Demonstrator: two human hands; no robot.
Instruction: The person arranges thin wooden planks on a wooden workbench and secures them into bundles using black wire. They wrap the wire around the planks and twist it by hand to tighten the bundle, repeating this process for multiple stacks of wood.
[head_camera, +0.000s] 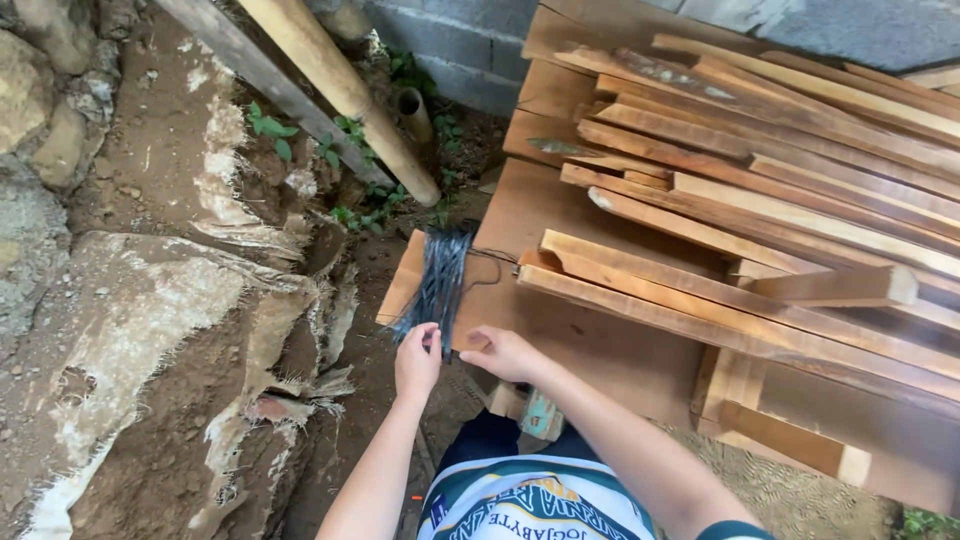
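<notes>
A bundle of thin dark wires (441, 280) lies over the near left corner of a flat wooden board (590, 335). My left hand (416, 362) pinches the near ends of the wires at the board's edge. Just to its right, my right hand (503, 352) rests on the board edge with fingers curled, and I cannot see anything in it. A single thin wire strand (492, 258) trails from the bundle toward the planks.
Several long wooden planks (760, 190) are stacked across the board to the right. Two poles (340, 85) lean at the upper left over bare soil, torn sacking (240, 330) and small plants. A grey block wall (470, 40) stands behind.
</notes>
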